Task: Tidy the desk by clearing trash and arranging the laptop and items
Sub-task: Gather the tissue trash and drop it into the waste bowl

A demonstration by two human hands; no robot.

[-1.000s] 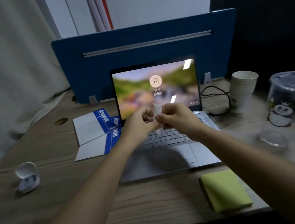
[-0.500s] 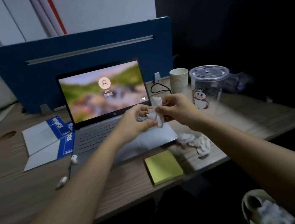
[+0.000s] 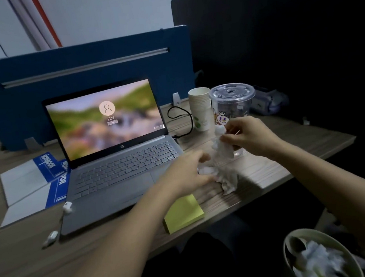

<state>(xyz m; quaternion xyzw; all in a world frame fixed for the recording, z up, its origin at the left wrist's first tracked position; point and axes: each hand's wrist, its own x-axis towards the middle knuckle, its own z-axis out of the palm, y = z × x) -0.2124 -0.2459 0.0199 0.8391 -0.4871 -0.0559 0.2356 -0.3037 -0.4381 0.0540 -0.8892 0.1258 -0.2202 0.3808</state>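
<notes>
My right hand [image 3: 248, 137] pinches a white tissue [image 3: 222, 143] just above the desk, in front of the clear lidded plastic cup [image 3: 232, 102]. My left hand [image 3: 186, 176] reaches onto a crumpled tissue pile [image 3: 227, 180] lying on the desk right of the laptop. Its fingers are blurred against the paper, so I cannot tell if they grip it. The open silver laptop [image 3: 121, 171] shows a login screen. A yellow sticky-note pad [image 3: 182, 214] lies at the desk's front edge.
A stack of paper cups [image 3: 201, 108] and a black cable [image 3: 181, 120] sit behind the tissues. Blue-and-white notebooks [image 3: 33, 182] and two loose earbuds [image 3: 67, 207] lie left of the laptop. A bin [image 3: 291, 247] holding tissues stands below the desk, lower right.
The view has swung right and down. My hands have parted: the right keeps the tissue and has moved right, the left has dropped onto the crumpled tissue pile.
</notes>
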